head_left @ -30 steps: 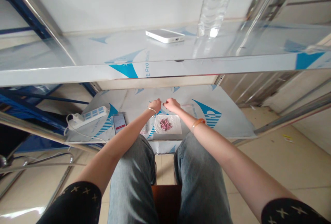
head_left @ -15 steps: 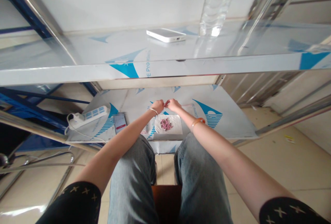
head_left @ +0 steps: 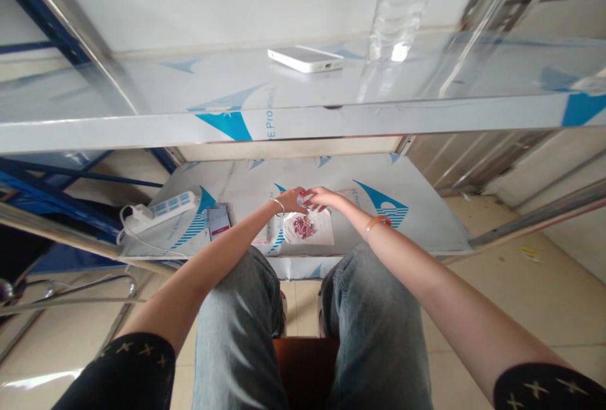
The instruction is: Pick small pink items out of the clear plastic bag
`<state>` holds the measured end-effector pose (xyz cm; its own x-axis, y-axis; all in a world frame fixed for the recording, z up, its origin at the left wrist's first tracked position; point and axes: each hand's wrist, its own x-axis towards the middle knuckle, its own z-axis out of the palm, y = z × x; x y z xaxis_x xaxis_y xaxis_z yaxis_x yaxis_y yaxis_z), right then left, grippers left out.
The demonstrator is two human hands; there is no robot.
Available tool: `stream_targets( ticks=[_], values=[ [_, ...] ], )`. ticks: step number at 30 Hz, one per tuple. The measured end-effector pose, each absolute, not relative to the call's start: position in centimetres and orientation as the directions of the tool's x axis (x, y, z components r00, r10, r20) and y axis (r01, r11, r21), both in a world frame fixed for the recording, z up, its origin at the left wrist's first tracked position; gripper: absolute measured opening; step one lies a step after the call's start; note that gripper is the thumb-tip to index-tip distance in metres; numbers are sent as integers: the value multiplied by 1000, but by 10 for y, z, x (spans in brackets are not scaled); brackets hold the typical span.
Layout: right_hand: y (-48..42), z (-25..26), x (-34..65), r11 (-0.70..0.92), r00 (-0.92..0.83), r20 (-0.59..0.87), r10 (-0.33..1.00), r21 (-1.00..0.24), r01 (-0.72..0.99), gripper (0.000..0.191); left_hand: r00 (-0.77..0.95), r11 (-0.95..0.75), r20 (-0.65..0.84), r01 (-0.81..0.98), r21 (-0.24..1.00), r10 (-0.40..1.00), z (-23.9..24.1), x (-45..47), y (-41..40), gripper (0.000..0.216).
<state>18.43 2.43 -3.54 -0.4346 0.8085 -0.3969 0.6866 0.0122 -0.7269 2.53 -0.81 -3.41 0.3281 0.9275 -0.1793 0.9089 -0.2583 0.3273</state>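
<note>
Fingertips of the left hand (head_left: 290, 200) and the right hand (head_left: 322, 197) are brought together over the lower shelf (head_left: 416, 220), pinched on something too small to be made out, perhaps a bead or a thread. The pinch is best kept directly above the white sheet (head_left: 320, 233), so that anything dropped is caught by it and not lost on the slick metal. The wrists are better steadied low, near the shelf, and only the fingertips moved.

A small heap of pink beads (head_left: 303, 227), round and glossy, is seen in the middle of the sheet, just below the hands. The sheet looks thin and soft, like paper or cloth. The shelf is smooth steel under printed protective film. A white power strip (head_left: 161, 208) of hard plastic is laid to the left, and a flat white phone (head_left: 305, 59) on the upper shelf.
</note>
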Motion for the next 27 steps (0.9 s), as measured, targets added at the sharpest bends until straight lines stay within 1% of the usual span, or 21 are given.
stream_targets(
  ticks=[3,9,14,17,21,22,24,26,27],
  values=[
    [20,-34,187,-7,-465,-407,786,-759,651,34,317,-245,-204,917,314,926,-33,28,-9,60],
    [9,-27,189,-32,-470,-465,750,-735,677,21,326,-289,-211,939,187,922,-27,38,-12,49],
    [2,-17,187,-2,-473,-444,761,-730,684,25,326,-304,-230,944,126,917,-18,48,-16,39],
    [4,-19,187,8,-471,-437,766,-727,687,27,300,-280,-235,953,118,924,-20,46,-15,41],
    [18,-38,191,31,-427,-377,822,-718,695,22,264,-240,-230,963,126,937,-31,33,-10,48],
    [23,-44,193,55,-401,-352,846,-690,722,21,255,-231,-227,964,129,940,-33,29,-9,48],
    [30,-56,198,146,-387,-318,866,-580,801,20,232,-205,-228,970,134,946,-35,21,-7,48],
    [33,-66,201,265,-434,-332,837,-449,853,18,201,-174,-239,976,133,950,-36,14,-7,48],
    [33,-71,202,311,-459,-351,816,-402,861,17,186,-158,-246,979,127,951,-36,11,-7,48]
  ],
)
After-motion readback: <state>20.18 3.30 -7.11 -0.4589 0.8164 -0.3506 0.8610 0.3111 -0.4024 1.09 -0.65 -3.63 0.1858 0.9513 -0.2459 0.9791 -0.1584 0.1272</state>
